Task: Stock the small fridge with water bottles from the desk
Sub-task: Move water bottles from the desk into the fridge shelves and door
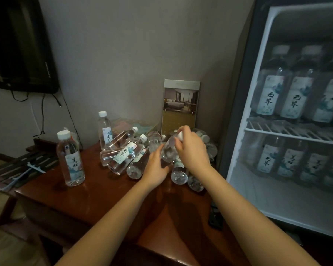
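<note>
Desk (104, 198): bottle (168, 151), cap-end between right fingers (187, 131)

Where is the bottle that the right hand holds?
The bottle is tilted mid-frame in the head view, above the pile on the desk, left of the open fridge; the right hand grips its cap.

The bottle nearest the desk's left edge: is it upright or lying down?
Upright: the bottle stands on its base on the desk, with its white cap on top.
</note>
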{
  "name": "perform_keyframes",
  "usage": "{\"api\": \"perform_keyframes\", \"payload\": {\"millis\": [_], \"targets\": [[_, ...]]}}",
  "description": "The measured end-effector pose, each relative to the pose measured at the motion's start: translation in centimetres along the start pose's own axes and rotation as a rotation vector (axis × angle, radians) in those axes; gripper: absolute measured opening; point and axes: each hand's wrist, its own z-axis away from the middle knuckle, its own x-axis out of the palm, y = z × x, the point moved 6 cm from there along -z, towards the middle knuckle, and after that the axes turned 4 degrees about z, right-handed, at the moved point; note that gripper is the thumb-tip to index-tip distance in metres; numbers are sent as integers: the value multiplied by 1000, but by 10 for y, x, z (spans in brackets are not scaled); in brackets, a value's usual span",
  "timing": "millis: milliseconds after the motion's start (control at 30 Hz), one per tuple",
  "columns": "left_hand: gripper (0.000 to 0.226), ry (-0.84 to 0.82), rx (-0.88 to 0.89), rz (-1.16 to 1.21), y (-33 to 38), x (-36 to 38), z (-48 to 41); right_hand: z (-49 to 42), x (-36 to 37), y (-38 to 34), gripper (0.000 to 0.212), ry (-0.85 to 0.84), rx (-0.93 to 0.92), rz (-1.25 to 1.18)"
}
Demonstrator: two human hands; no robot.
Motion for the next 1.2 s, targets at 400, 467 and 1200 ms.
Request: {"api": "perform_keyframes", "payload": {"millis": [400,467,1200], "targets": [[42,-436,-51,328,58,3,86,21,-65,-13,41,50,180,-337],[42,-483,-100,425,60,8,102,33,-70,-5,39,38,231,-382],[66,-685,-166,682,137,131,158,177,-111,110,37,129,561,-1171]]}}
